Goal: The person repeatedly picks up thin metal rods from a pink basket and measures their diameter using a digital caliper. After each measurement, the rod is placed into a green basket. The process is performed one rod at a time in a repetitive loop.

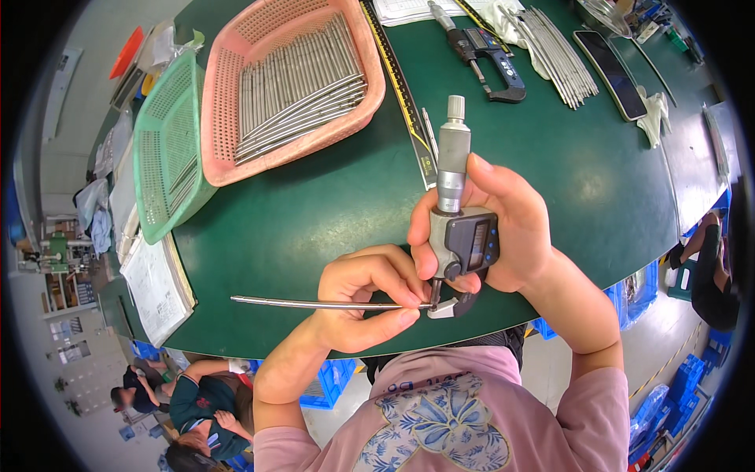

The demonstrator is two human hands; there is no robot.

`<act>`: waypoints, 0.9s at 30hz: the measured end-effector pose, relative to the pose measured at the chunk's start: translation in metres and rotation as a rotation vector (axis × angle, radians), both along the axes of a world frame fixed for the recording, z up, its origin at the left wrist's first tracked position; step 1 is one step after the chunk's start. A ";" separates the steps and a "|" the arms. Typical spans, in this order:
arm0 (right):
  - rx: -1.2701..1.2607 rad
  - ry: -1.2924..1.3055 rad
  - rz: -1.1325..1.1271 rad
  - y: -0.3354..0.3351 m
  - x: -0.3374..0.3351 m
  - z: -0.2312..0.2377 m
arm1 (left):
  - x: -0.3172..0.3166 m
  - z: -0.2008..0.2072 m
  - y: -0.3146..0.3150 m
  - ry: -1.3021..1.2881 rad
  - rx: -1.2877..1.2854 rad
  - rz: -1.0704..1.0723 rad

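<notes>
Left hand [342,321]: here we are, thumb and forefinger pinching a slim metal rod, close to its right end.
Right hand [519,228]: fingers wrapped round a digital micrometer [454,157], thumb up alongside its thimble.
Rod [271,302]: running crosswise above the near edge of the green bench [566,189], right tip at the micrometer's measuring gap; whether both faces touch it, I cannot tell.
Micrometer: upright in the grip, thimble towards the far edge, display turned right.
Ruler [403,94]: just beyond, stretching from the far edge towards mid-bench.
Pink basket [209,118]: left of the ruler, packed with rods.
Green basket [149,161]: beside the pink one, towards the left edge, a few rods inside.
Notebook [161,283]: open at the bench's near left corner.
Far edge, right part: second micrometer [503,69], loose rods [560,59], then a dark phone [609,75].
</notes>
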State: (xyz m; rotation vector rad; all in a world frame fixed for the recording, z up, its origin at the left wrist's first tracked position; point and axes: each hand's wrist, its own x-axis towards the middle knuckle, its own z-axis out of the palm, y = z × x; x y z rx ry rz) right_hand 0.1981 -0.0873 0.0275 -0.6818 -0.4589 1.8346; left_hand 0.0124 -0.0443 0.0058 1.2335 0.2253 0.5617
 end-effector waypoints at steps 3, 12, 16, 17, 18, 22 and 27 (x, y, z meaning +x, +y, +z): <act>-0.013 -0.038 0.031 -0.002 0.002 0.000 | 0.000 0.001 -0.001 -0.002 -0.005 0.003; 0.039 -0.150 -0.008 -0.002 -0.003 0.003 | -0.001 0.000 0.000 0.013 0.017 -0.001; 0.022 -0.009 0.003 -0.002 -0.001 -0.002 | 0.000 0.000 0.000 0.010 0.010 0.006; 0.021 -0.022 0.005 -0.001 -0.001 -0.001 | 0.001 0.000 0.000 0.009 0.012 0.004; 0.020 -0.034 0.007 -0.001 -0.001 -0.001 | 0.001 0.000 0.000 0.009 0.014 0.003; 0.035 -0.044 0.011 -0.001 -0.001 -0.001 | 0.000 0.001 0.001 0.009 0.010 0.002; 0.031 -0.071 -0.026 -0.002 -0.004 -0.001 | -0.001 0.000 0.001 0.021 -0.003 0.007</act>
